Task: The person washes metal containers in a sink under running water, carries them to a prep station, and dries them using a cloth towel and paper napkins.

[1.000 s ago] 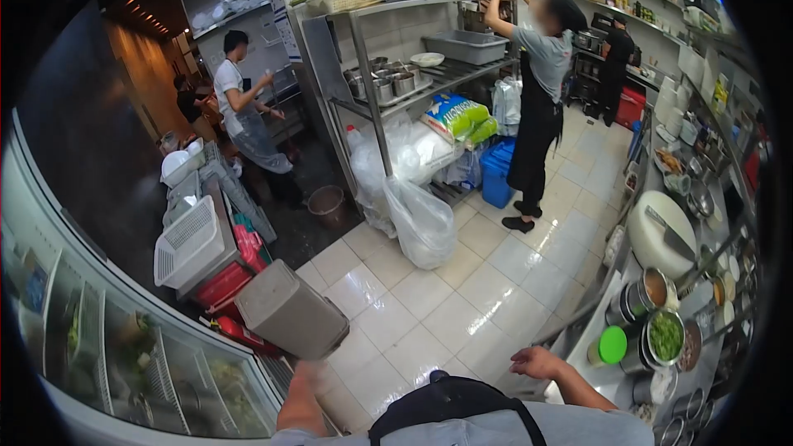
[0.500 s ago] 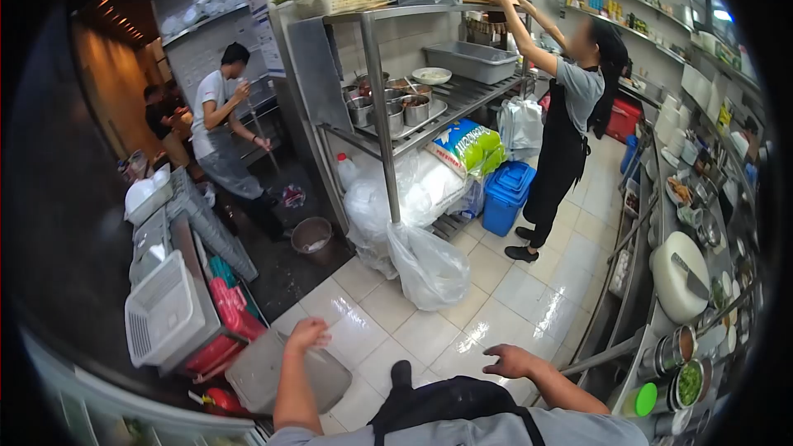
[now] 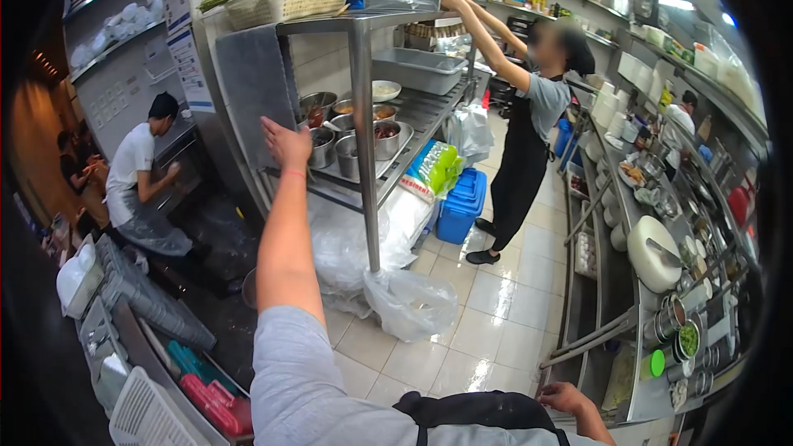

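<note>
My left hand (image 3: 287, 144) is stretched forward at the near left corner of a metal shelf rack (image 3: 361, 99). Its fingers are extended and it holds nothing visible. Just behind it hangs a grey panel (image 3: 254, 87); I cannot tell whether the hand touches it. To its right, several steel pots (image 3: 347, 158) with food and utensils stand on a tray (image 3: 404, 139). A white bowl (image 3: 385, 91) and a grey tub (image 3: 420, 73) sit farther along that shelf. Low at my right side is my right hand (image 3: 563, 397), fingers loosely bent and apart, nothing visible in it.
A co-worker (image 3: 529, 140) reaches to a cardboard box on the top shelf; another person (image 3: 140, 182) bends at left. A blue bin (image 3: 462, 206) and plastic bag (image 3: 410, 304) stand low. The right counter holds a round white board (image 3: 652, 256) with a knife.
My left hand has risen and reached forward to the rack. My right hand has drawn back toward my side. The view has shifted, and the person at left bends lower.
</note>
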The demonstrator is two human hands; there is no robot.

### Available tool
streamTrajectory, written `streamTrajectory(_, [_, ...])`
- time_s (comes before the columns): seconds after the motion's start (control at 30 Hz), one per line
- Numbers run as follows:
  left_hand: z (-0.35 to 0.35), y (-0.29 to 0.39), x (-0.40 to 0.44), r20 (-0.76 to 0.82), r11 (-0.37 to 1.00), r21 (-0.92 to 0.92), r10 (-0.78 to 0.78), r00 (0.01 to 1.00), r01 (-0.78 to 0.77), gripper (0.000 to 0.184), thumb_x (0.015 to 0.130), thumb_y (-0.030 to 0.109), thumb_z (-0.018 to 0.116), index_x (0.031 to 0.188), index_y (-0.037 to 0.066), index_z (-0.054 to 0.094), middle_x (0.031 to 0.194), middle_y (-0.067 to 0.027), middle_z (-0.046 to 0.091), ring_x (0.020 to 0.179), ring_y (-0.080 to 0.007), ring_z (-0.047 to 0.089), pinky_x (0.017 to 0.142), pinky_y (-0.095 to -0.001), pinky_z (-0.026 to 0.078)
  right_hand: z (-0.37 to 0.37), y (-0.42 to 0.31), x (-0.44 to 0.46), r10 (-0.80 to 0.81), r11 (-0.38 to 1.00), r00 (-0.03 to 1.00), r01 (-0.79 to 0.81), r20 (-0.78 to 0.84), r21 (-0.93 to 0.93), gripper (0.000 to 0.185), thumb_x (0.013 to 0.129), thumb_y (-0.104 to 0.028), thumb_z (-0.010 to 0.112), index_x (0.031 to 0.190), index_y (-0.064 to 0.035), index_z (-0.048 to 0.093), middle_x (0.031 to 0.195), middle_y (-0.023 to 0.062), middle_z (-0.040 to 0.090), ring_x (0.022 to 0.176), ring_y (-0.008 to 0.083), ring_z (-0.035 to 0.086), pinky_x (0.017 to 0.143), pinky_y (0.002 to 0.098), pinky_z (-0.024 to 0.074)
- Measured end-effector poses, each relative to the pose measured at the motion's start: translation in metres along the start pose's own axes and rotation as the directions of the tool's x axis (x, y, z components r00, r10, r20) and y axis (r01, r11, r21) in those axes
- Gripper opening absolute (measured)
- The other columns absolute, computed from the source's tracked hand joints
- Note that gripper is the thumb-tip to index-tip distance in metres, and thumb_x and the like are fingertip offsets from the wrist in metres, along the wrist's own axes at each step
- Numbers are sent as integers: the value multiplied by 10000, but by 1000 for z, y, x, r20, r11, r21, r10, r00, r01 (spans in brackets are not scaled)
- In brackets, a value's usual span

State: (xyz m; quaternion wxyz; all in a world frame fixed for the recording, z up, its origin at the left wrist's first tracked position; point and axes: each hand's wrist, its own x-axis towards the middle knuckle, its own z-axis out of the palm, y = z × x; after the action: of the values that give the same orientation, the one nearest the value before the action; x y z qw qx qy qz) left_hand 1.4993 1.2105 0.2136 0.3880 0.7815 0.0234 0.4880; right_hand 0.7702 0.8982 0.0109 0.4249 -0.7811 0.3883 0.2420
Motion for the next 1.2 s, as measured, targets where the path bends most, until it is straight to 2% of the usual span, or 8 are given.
streamTrajectory(0.13, [-5, 5, 40, 505, 976, 102, -219, 835, 194, 460, 852, 284, 585, 1220, 13, 527, 1202, -243, 576, 1126, -390, 542, 1015, -446, 375, 18, 1, -38, 116, 990, 991, -110, -72, 84, 519, 796, -317, 731, 1151, 38, 602, 926, 127, 690, 834, 179, 652, 755, 306, 525])
streamTrajectory(0.37, [-133, -62, -38, -114, 872, -242, 409, 905, -425, 217, 848, 123, 448, 883, -56, 565, 767, -249, 557, 781, -399, 579, 708, -456, 439, 37, 22, -35, 212, 977, 977, -211, 27, -25, 556, 790, -312, 734, 1165, 70, 582, 977, 144, 693, 844, 188, 669, 729, 316, 531])
streamTrajectory(0.4, [-206, -10, -62, 207, 906, -422, 63, 976, 31, 274, 829, 135, 429, 871, -87, 584, 795, -214, 566, 803, -308, 592, 761, -394, 451, 36, 34, -29, 215, 976, 976, -214, 31, -26, 556, 790, -312, 734, 1165, 70, 582, 977, 144, 693, 844, 188, 669, 729, 316, 531])
streamTrajectory(0.53, [-294, 47, -130, 240, 446, -868, -10, 971, 220, 367, 820, 215, 427, 1021, -43, 594, 1051, -122, 586, 1015, -218, 529, 912, -326, 397, 21, 40, -8, -34, 980, 998, 21, -59, -198, 558, 771, -366, 718, 1149, 29, 607, 1004, 155, 687, 879, 238, 671, 800, 318, 517])
streamTrajectory(0.6, [-308, 69, -178, 654, -42, -756, -93, 751, 653, 347, 904, 232, 438, 1088, -29, 575, 1059, -79, 584, 1016, -184, 528, 913, -328, 403, 21, 41, -11, -143, 969, 981, 111, -134, -222, 502, 769, -358, 713, 1112, 0, 635, 993, 157, 686, 873, 262, 668, 804, 320, 516])
streamTrajectory(0.77, [-334, 175, -343, 887, 304, -352, 411, 211, 885, 383, 1008, 293, 408, 1123, -29, 580, 1095, -74, 603, 1006, -171, 560, 918, -322, 430, 17, 15, -91, -263, 936, 909, 322, -323, 143, 336, 875, -337, 623, 974, -21, 680, 823, 136, 681, 804, 218, 655, 726, 334, 503])
streamTrajectory(0.97, [-446, 335, -500, 340, 314, 688, 658, -672, 654, 400, 1006, 319, 372, 1110, -22, 553, 1037, -128, 614, 955, -242, 601, 902, -362, 471, 78, 129, -117, -348, 737, 769, 578, -537, 351, 696, 892, -375, 566, 1458, -111, 259, 1289, 182, 541, 1113, 258, 575, 905, 326, 467])
streamTrajectory(1.2, [-512, 458, -605, 148, 449, 563, 771, -620, 694, 483, 1001, 383, 348, 1231, -14, 500, 1161, -168, 595, 1073, -303, 584, 980, -434, 440, 101, 269, -255, 333, 560, 529, 555, -781, 615, 222, 802, -147, 628, 990, -29, 632, 931, 139, 636, 862, 215, 612, 733, 345, 484])
